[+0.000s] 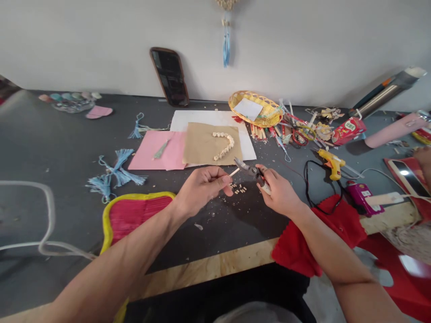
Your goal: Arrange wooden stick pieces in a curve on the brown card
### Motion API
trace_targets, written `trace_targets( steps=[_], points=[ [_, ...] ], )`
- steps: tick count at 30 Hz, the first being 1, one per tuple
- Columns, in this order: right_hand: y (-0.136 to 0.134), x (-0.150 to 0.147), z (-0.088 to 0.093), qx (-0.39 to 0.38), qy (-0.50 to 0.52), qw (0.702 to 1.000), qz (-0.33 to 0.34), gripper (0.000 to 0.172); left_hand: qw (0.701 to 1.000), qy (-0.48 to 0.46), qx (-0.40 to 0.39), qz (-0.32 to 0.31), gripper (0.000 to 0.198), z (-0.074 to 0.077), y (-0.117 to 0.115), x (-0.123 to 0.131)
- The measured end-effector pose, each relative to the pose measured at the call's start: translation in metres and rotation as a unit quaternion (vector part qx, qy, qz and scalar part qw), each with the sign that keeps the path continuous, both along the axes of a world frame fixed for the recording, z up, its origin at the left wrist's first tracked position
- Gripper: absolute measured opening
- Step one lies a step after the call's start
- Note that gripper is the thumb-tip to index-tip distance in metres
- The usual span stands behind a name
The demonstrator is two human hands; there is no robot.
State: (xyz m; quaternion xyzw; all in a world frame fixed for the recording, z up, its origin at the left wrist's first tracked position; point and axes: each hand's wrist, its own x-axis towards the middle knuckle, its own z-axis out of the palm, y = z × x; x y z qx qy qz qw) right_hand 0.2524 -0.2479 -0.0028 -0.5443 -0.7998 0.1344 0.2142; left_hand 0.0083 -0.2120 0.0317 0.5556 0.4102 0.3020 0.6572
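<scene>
My left hand [207,186] pinches a thin pale stick [234,172] that points up and to the right. Closed around the handles of the cutting pliers [248,170] is my right hand [274,187]; their jaws are close to the stick's tip. Small cut pieces [239,188] lie on the dark table [229,233] just below the stick. Behind the hands, a curved row of small pale pieces [230,142] rests on brown paper [198,143].
Blue tassels [116,172] and a red, yellow-edged mat [134,215] lie left. A phone [170,76] leans on the wall. A wicker basket [269,105], yellow glue gun [332,163], red cloth [299,246] and pink bottle [393,131] are right. Another person's hand [423,159] shows at the right edge.
</scene>
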Motion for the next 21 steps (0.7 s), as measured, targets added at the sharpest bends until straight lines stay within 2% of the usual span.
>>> trace_targets(
  steps=[4,8,10,13,15,17,18,21],
  points=[
    [0.002,0.004,0.006,-0.02,0.013,0.999,0.037,0.052,0.996,-0.047,-0.071,-0.039,0.028,0.0,0.005,-0.003],
    [0.003,0.007,0.009,-0.025,0.035,0.996,0.072,0.044,0.99,-0.076,-0.095,-0.072,0.033,-0.001,0.007,-0.004],
    [0.004,0.007,0.006,-0.016,0.036,0.997,0.062,0.047,0.994,-0.06,-0.067,-0.065,0.032,-0.002,0.007,-0.003],
    [0.006,0.006,0.0,0.003,0.026,0.999,0.021,0.055,0.999,0.021,0.045,-0.017,0.027,-0.001,0.004,0.001],
    [0.007,0.005,-0.004,0.009,0.016,1.0,0.005,0.057,0.988,0.091,0.123,0.019,0.025,0.0,0.003,0.002],
    [0.008,0.005,-0.006,0.009,0.01,1.0,0.007,0.058,0.982,0.122,0.143,0.029,0.026,0.001,0.002,0.002],
    [0.008,0.005,-0.006,0.008,0.009,1.0,0.013,0.058,0.986,0.108,0.123,0.019,0.026,0.002,0.002,0.002],
    [0.006,0.005,-0.006,0.012,0.019,0.999,0.034,0.058,0.999,0.002,-0.006,-0.039,0.028,0.0,0.003,0.0]
  ],
)
